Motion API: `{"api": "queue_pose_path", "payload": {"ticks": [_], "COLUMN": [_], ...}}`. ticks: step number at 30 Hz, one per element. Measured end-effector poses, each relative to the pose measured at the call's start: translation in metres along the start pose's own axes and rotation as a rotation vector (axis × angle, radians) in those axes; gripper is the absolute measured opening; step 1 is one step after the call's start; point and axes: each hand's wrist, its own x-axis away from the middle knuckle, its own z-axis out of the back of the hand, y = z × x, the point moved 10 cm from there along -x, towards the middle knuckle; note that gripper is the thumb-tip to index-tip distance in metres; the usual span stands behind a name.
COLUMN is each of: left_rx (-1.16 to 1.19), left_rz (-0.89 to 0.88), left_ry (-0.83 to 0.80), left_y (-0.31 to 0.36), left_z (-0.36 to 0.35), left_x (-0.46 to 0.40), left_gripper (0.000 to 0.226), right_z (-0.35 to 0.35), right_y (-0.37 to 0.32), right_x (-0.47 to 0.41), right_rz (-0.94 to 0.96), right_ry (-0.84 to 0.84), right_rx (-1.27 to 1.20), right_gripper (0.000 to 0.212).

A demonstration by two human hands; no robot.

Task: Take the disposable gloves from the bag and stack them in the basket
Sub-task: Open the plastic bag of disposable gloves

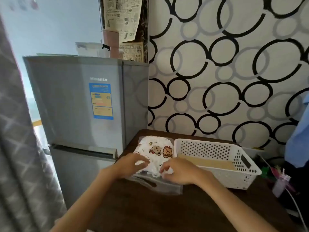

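Fridge (80, 104) stands left of the dark desk (150, 208), hard against its edge; patterned wall behind.

White perforated basket (217, 178) sits on the desk at right, just beside the bag. Only a flat tan sheet (207, 160) shows inside; no gloves stacked there yet, as far as I can tell.

Clear bag (157, 183), mouth end toward the person, lies flat on the desk. The gloves (157, 148), a white bundle printed with cartoon bears, are still inside it.

Left hand (132, 164) rests on the bundle near the bag's mouth, fingers loosely curled; whether it pinches the film, cannot tell. Right hand (178, 171) is at the mouth, fingertips drawn narrow as if nipping the film or a glove edge; picture too soft to be sure.

Risks, as I judge them:
- Thin gloves cling, so one pull may drag out the whole wad.
- The bag is light; unpinned, it may slide toward the fridge-side edge.
- Crumpled gloves won't stack flat.
- Clutter at far right (277, 178) could snag a wide reach.
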Motion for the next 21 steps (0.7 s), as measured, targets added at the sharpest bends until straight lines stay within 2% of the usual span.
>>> {"api": "queue_pose_path", "payload": {"ticks": [2,4,7,11,12,14,15,18,21], "left_rx": [-0.027,-0.023,-0.019,-0.110,-0.140,-0.195,-0.239,-0.365,-0.441], "left_rz": [0.041,0.096,0.166,0.184,0.195,0.205,0.215,0.233,0.219], "left_ry": [-0.066,-0.071,-0.014,-0.035,-0.045,-0.056,-0.075,-0.071,0.064], "left_y": [-0.010,-0.026,-0.042,-0.061,-0.064,-0.066,-0.067,-0.061,-0.051], "left_z": [-0.019,-0.035,-0.035,-0.049,-0.053,-0.055,-0.056,-0.049,-0.040], "left_x": [0.014,0.026,0.034,0.042,0.042,0.041,0.037,0.024,0.007], "left_gripper": [0.037,0.042,0.043,0.045,0.051,0.078,0.083,0.069,0.058], "right_z": [-0.026,-0.049,-0.063,-0.070,-0.070,-0.070,-0.069,-0.060,-0.044], "right_y": [-0.004,-0.004,-0.005,-0.013,-0.012,-0.008,-0.005,0.005,0.010], "right_x": [0.006,0.008,-0.001,-0.016,-0.020,-0.031,-0.037,-0.053,-0.058], "right_rz": [0.010,0.002,-0.015,-0.006,-0.013,-0.026,-0.035,-0.056,-0.018], "right_ry": [-0.104,-0.131,-0.083,-0.005,0.007,0.025,0.028,0.076,0.260], "right_rx": [0.011,0.021,0.068,0.128,0.132,0.141,0.146,0.098,0.014], "right_gripper": [0.040,0.046,0.050,0.049,0.049,0.048,0.047,0.044,0.038]}}
